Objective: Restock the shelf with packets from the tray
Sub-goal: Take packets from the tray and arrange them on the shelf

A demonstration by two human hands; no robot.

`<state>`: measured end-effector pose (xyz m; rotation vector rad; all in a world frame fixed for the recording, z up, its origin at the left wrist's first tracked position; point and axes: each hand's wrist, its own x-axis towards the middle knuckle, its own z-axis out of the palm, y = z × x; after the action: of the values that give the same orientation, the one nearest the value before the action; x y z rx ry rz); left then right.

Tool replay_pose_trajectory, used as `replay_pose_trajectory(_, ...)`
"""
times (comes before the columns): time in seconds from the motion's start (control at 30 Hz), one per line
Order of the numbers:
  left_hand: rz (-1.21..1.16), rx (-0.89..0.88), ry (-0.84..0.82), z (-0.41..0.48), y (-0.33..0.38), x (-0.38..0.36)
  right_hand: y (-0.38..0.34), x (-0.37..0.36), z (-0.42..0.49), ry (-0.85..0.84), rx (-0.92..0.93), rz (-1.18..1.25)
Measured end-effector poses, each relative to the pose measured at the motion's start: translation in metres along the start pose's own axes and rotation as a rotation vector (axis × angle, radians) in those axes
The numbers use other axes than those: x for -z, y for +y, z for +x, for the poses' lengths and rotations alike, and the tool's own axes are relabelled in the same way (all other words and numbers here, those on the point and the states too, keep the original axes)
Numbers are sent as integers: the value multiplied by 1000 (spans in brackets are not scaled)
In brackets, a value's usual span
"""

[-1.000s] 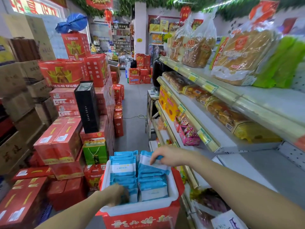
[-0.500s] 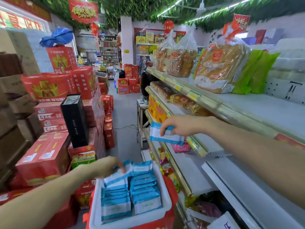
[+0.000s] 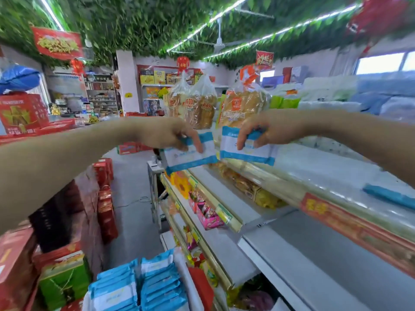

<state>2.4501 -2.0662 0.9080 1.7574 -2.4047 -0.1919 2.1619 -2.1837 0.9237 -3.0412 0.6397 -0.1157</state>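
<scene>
Leafy green ceiling (image 3: 139, 23) with light strips (image 3: 280, 30) and a fan (image 3: 219, 44) above the white pillar (image 3: 125, 86). Grey floor (image 3: 132, 198) below it. Bright window (image 3: 381, 62) far to its right.

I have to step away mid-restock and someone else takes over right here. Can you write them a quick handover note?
Left hand: grips one blue-and-white packet, raised to about top-shelf height.
Right hand: pinches a second packet at the top shelf, in front of the bread bags.
Done: one shelved packet lies on that shelf, further right.
Left: set down both held packets, then fetch more from the tray, which holds two rows of stacked packets.
</scene>
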Motion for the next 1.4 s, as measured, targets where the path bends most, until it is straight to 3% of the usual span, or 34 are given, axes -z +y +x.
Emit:
replay_pose_trajectory(0.33,56,-379,28,148,159,31,74,74,-207,96,-491,-103)
replay_pose_trajectory(0.53,-10,-506,23,207,244,15,115,68,-335,125,-827,-65)
replay_pose_trajectory(0.7,42,-603,44,237,300,1,130,43,-399,108,-987,27)
replay_pose_trajectory(0.93,33,-699,14,260,345,-10,156,2,-418,107,-991,23)
replay_pose_trajectory(1.2,57,-753,-3,273,371,-17,163,-15,-420,122,-793,-87)
replay_pose_trajectory(1.4,55,-836,11,283,407,-23,159,1,-453,243,-894,-99)
